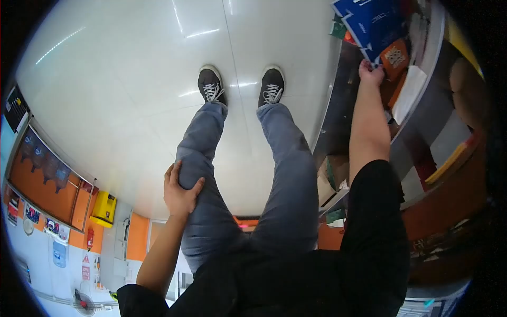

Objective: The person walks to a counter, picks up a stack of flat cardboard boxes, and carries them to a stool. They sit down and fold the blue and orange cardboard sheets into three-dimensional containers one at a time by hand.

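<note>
My left hand [180, 193] rests on the knee of my grey-blue jeans [198, 164], fingers spread and holding nothing. On the right, my arm stretches out to a shelf, where my right hand [372, 74] has its fingers closed at the lower corner of a flat blue packet [369, 31] with white edges. The fingertips are partly hidden, so the exact grip is hard to see. Just beside that hand is an orange packet [395, 59] with pale lettering. A white flat piece [409, 95], perhaps paper or card, lies farther right on the shelf.
The shelf's metal edge [330, 100] runs along my right side. My dark shoes [271, 87] stand on a glossy tiled floor [132, 68]. Off to the left are a rack of water bottles [50, 169], a yellow container [104, 208], a fire extinguisher [90, 239] and a fan [83, 302].
</note>
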`<state>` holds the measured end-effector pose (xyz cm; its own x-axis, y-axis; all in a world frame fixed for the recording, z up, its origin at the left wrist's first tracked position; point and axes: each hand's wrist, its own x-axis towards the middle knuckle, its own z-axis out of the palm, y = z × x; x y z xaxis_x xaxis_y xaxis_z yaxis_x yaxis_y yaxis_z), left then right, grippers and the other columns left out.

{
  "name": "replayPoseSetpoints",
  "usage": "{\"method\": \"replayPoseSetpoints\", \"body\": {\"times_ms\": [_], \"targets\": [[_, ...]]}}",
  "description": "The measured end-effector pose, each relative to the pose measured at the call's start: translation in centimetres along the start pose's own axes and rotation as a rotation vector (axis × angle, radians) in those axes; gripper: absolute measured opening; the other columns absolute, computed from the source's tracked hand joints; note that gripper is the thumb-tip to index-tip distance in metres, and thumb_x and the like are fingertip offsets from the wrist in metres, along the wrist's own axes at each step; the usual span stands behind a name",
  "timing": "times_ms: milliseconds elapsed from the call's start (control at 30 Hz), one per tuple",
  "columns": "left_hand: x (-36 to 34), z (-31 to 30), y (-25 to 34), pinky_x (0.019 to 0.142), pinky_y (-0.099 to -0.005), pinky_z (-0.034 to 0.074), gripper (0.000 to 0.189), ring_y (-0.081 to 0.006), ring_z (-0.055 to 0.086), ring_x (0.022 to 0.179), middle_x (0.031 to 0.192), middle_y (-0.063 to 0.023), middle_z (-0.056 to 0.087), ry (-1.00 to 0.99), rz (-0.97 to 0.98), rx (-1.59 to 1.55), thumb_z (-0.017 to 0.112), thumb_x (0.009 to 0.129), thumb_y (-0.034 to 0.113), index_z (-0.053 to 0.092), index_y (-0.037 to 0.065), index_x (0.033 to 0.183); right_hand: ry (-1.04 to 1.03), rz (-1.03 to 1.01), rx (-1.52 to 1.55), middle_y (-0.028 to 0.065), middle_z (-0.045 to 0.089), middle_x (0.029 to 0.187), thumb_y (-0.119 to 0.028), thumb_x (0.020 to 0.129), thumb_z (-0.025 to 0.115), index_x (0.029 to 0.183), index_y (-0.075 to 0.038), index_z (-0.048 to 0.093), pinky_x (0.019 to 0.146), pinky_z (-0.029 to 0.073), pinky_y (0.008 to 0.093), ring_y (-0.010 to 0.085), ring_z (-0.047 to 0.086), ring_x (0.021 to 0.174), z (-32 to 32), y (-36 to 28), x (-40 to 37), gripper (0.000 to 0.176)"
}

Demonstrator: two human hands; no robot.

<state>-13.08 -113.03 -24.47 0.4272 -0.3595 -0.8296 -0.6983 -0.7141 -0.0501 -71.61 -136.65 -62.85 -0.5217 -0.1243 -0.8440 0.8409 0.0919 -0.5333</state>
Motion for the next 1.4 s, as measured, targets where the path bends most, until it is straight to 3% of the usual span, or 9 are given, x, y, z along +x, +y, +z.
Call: {"method": "replayPoseSetpoints", "body": {"times_ms": [200,467,633,767,833,1033,1133,1233,1400], "targets": [[-2.0,0.4,0.6,0.108,-0.0439,0.042,0.082,-0.0311,0.05,0.13,0.142,-0.0146,0.049,-0.044,-0.037,0.004,0.081,0.073,0.04,0.047,0.013,0.143,-0.447,0.252,-0.157,0.0133,0.065,0.086,-0.032,0.097,0.058,0.101,-0.002,0.06,0.079,0.056,0.0397,0.0266,0.066,0.082,-0.3,5.7,-16.1,0.03],[-6.6,4.5,-10.4,0.114,-0.0446,0.033,0.112,-0.0416,0.031,0.14,0.152,-0.029,0.027,0.171,-0.117,-0.646,0.079,0.075,0.046,0.015,-0.002,0.153,-0.123,0.523,-0.521,-0.0015,0.061,0.082,-0.031,0.09,0.07,0.088,-0.017,0.064,0.086,0.049,0.0355,0.0123,0.06,0.076,-4.4,14.0,-51.0,0.016],[-14.8,-6.6,-16.0,0.119,-0.0573,0.015,0.111,-0.0455,0.017,0.145,0.156,-0.0284,0.018,0.34,0.257,-0.213,0.083,0.069,0.038,0.018,0.008,0.155,-0.706,0.656,-1.328,-0.0026,0.052,0.068,-0.026,0.093,0.064,0.086,-0.017,0.058,0.063,0.046,0.0284,0.0126,0.051,0.057,-8.5,16.7,-67.4,0.013],[-20.4,-10.5,-23.9,0.119,-0.0578,0.015,0.105,-0.0419,0.022,0.145,0.157,-0.0208,0.024,0.592,0.376,-0.333,0.082,0.07,0.033,0.023,0.014,0.154,-1.145,0.225,-1.917,0.0059,0.064,0.077,-0.021,0.088,0.068,0.099,0.0,0.064,0.048,0.049,0.0301,0.0158,0.058,0.054,-10.8,21.5,-85.1,0.024],[-19.7,-0.2,-4.1,0.118,-0.0554,0.022,0.097,-0.0385,0.032,0.142,0.154,-0.0183,0.033,0.64,0.274,-0.363,0.079,0.071,0.024,0.029,0.013,0.152,-1.473,0.255,-1.908,0.007,0.065,0.075,-0.018,0.084,0.071,0.093,0.001,0.066,0.048,0.05,0.0301,0.0153,0.059,0.054,-4.5,10.0,-71.7,0.022],[-25.0,0.6,11.2,0.098,-0.0411,0.051,0.072,-0.0329,0.06,0.116,0.135,-0.0145,0.057,1.291,-0.024,-0.812,0.058,0.07,-0.006,0.051,0.011,0.14,-2.188,0.184,-2.004,0.0097,0.066,0.077,-0.013,0.082,0.067,0.084,0.005,0.065,0.045,0.048,0.0287,0.0159,0.057,0.05,4.3,1.3,-76.8,0.018],[-26.2,-2.8,14.0,0.087,-0.0432,0.055,0.064,-0.0351,0.067,0.102,0.118,-0.0157,0.067,1.495,-0.241,-1.042,0.058,0.07,-0.005,0.06,0.013,0.132,-2.465,0.199,-2.085,0.0089,0.063,0.076,-0.019,0.089,0.064,0.087,0.006,0.064,0.051,0.05,0.0301,0.0162,0.059,0.055,7.5,1.0,-82.3,0.025],[-30.7,-3.9,16.7,0.086,-0.0419,0.055,0.057,-0.0347,0.067,0.104,0.115,-0.0155,0.068,1.344,-0.376,-1.12,0.063,0.076,0.002,0.06,0.014,0.131,-2.75,0.75,-1.963,0.007,0.061,0.076,-0.024,0.096,0.06,0.097,0.006,0.063,0.063,0.052,0.0313,0.0162,0.062,0.064,11.7,0.2,-81.6,0.03],[-35.4,0.8,2.6,0.075,-0.0471,0.053,0.045,-0.0383,0.067,0.086,0.096,-0.0152,0.07,1.05,-0.534,-1.307,0.07,0.084,0.028,0.061,0.018,0.127,-2.983,0.092,-2.179,0.004,0.062,0.075,-0.026,0.102,0.054,0.09,-0.001,0.06,0.067,0.05,0.0288,0.0145,0.064,0.069,7.1,8.7,-87.9,0.029]]}}
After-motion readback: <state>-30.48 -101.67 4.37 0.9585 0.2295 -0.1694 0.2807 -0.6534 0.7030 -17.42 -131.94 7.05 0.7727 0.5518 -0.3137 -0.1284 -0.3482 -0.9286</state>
